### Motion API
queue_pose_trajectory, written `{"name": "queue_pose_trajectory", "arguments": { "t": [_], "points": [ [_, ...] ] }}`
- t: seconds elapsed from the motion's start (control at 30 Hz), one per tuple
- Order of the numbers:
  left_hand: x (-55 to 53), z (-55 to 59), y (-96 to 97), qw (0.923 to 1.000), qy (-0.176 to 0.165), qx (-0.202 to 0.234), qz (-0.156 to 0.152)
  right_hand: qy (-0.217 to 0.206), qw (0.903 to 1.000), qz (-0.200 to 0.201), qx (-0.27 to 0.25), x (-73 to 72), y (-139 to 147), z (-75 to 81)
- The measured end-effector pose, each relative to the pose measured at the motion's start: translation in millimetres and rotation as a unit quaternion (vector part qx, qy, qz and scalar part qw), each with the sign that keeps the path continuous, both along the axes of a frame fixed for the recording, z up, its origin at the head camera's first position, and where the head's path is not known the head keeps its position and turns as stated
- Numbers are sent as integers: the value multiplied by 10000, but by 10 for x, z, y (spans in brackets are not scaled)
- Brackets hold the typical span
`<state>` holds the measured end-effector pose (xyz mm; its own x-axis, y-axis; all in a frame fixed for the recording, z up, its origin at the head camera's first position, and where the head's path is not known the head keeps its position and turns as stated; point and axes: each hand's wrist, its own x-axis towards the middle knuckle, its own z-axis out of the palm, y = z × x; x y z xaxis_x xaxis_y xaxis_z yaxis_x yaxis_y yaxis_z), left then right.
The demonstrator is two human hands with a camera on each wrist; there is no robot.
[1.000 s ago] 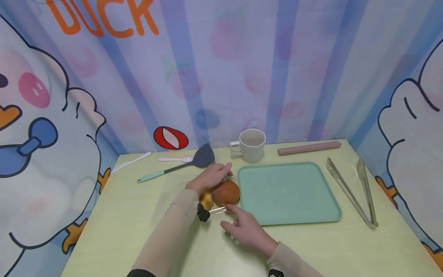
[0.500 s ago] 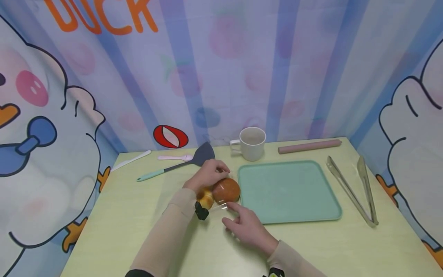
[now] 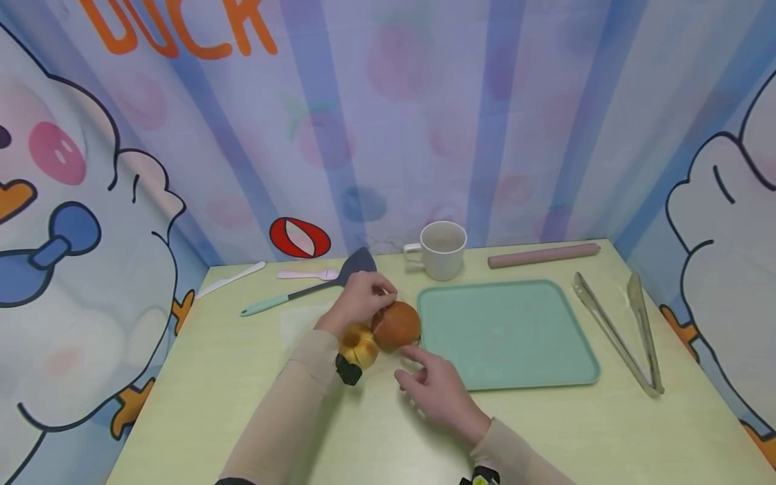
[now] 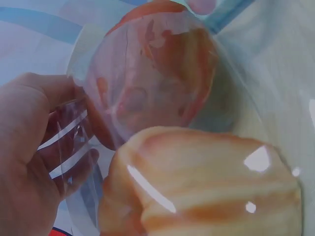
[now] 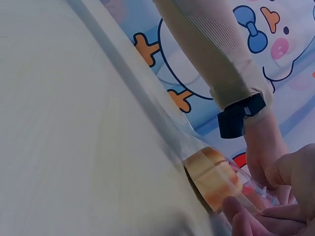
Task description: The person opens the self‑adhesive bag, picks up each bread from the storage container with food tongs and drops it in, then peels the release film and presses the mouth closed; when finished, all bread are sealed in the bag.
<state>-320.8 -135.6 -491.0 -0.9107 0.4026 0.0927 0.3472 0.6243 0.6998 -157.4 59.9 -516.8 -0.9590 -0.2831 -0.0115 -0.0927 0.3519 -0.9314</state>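
A clear plastic bag holds two buns, a round brown bun (image 3: 397,325) and a paler striped bun (image 3: 358,345). It sits on the table just left of the teal tray (image 3: 509,333). My left hand (image 3: 362,302) reaches over from the far side and grips the bag's plastic beside the brown bun. In the left wrist view the left hand (image 4: 29,162) pinches crinkled film next to the brown bun (image 4: 152,73), with the striped bun (image 4: 206,187) below. My right hand (image 3: 433,387) lies in front with its fingers loose. Its index fingertip touches the bag under the brown bun.
A white mug (image 3: 444,250) and a pink rolling pin (image 3: 543,255) stand behind the tray. Metal tongs (image 3: 645,333) lie to the right. A spatula (image 3: 291,297), a pink spoon (image 3: 306,274) and a white knife (image 3: 230,279) lie at the back left. Cartoon-print walls enclose the table.
My left hand's fingers have curled down onto the bag and drawn the buns slightly away from me. The right hand has followed forward, index finger now against the bag.
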Motion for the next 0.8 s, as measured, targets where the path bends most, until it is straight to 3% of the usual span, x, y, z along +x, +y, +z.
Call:
{"name": "queue_pose_trajectory", "arguments": {
  "t": [0.17,0.43,0.63,0.8],
  "points": [
    [36,38,-78,9980,411,412,228,500,9981,-366,-36,-23,22,51],
    [128,172,-222,9907,536,1163,463,1370,9869,-837,-170,-127,90,122],
    [196,249,-313,9834,339,1717,480,1794,9769,-1162,23,-254,200,209],
    [251,282,-402,9773,119,2060,488,1852,9741,-1296,70,-370,271,304]
  ]
}}
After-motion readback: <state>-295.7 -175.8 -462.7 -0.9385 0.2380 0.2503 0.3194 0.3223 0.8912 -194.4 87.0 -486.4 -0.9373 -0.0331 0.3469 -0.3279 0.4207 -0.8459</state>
